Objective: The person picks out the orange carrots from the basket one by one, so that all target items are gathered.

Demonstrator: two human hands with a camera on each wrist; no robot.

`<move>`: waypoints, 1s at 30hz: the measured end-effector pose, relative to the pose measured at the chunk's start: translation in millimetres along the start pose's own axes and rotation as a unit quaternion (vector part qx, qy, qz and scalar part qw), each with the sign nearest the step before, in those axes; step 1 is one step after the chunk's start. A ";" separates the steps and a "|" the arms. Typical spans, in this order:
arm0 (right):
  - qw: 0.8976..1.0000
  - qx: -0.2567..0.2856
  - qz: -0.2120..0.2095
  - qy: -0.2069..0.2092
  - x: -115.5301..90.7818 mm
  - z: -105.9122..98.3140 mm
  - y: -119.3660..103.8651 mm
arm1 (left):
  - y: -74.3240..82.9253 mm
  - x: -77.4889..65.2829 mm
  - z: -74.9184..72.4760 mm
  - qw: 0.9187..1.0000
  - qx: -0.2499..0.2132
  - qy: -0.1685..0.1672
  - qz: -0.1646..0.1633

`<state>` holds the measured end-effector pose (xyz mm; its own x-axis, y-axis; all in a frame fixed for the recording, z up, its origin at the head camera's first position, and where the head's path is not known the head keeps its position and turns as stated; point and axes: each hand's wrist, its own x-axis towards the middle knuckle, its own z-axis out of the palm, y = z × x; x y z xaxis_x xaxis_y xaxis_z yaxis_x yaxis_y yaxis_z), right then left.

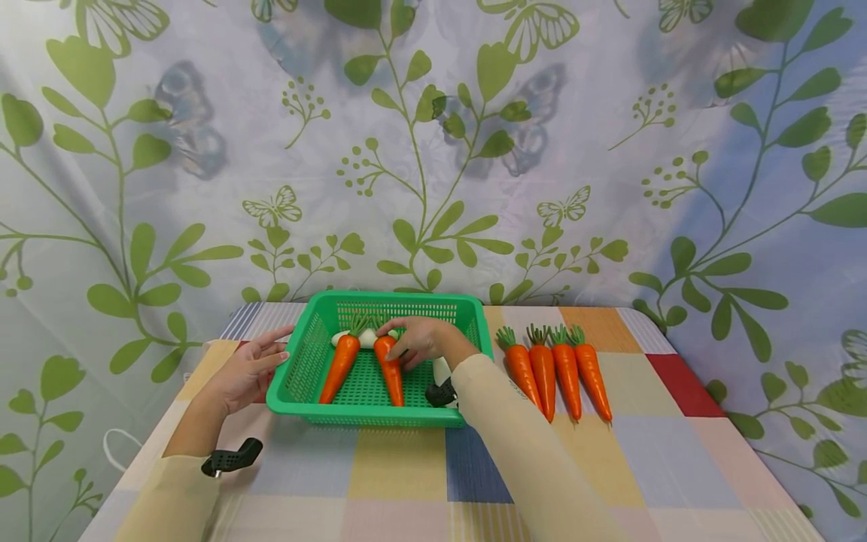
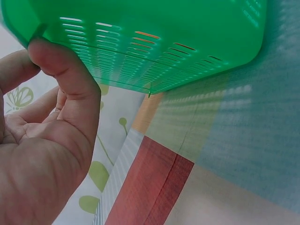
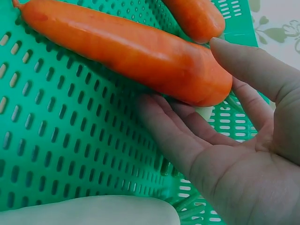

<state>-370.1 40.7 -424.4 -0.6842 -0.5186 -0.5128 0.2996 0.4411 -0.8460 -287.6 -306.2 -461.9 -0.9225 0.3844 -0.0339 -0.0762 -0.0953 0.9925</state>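
Observation:
A green plastic basket stands on the table. My left hand is at its left side, with straight fingers touching the rim and the thumb against the outer wall in the left wrist view. My right hand reaches inside and holds a carrot near its leafy end, thumb on one side and fingers on the other, as the right wrist view shows. Another carrot lies to its left. White radishes lie at the back, and a white radish lies near the right wrist.
Several carrots lie side by side right of the basket, leaves toward the back. A patchwork cloth covers the table. A leaf-patterned curtain hangs behind it. A white cord loops at the left edge.

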 end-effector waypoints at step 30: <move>0.998 -0.026 -0.036 0.032 -3.3 3.1 0.1 | 0.8 0.1 -0.6 1.000 0.003 -0.001 -0.002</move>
<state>-365.8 40.2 -423.3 -0.7446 -0.5024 -0.4395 0.2143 0.4436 -0.8702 -288.0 -306.8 -461.2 -0.9211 0.3875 -0.0386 -0.0784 -0.0876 0.9931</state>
